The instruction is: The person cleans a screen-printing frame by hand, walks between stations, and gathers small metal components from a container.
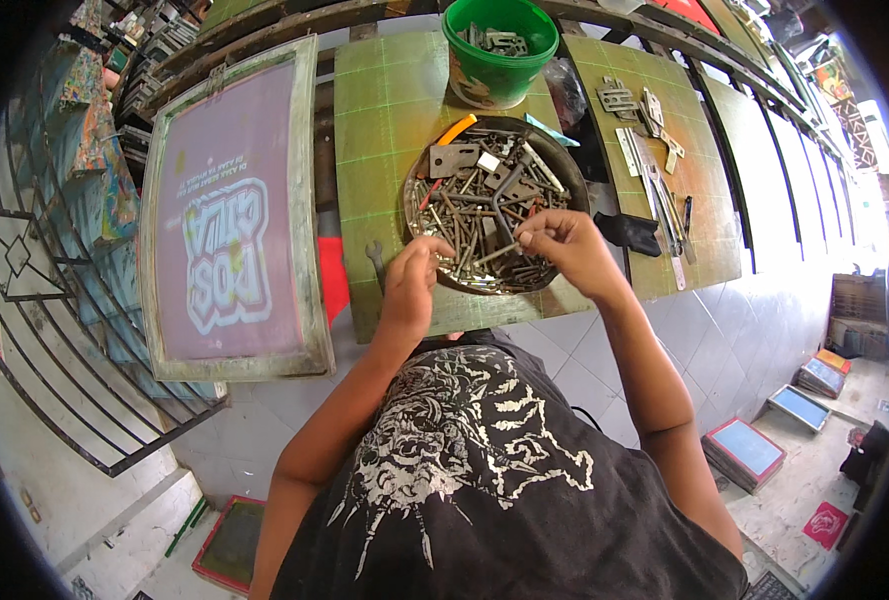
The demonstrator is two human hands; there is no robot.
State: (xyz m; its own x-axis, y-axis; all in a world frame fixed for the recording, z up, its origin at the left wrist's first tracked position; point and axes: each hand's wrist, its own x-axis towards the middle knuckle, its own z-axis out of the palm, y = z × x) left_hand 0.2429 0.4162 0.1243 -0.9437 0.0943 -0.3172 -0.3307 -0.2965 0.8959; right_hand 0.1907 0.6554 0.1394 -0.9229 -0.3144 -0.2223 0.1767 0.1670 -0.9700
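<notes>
A round, dark metal pan (575,180) full of loose screws, bolts and small metal plates sits on the green board in front of me. Over its right front part, my right hand (568,248) pinches a long bolt (495,256) between thumb and fingertips. A bent hex key (500,208) lies on top of the hardware, close to those fingers. My left hand (414,283) is at the pan's left front rim with its fingers curled together; what they hold, if anything, is hidden. Just left of that hand, an open-end wrench (376,262) lies on the board.
Behind the pan stands a green bucket (500,62) with metal parts inside. Metal hinge-like clamps (620,98) and long metal strips (655,190) lie on the right board, near a black pouch (629,233). A framed printing screen (230,220) rests at the left.
</notes>
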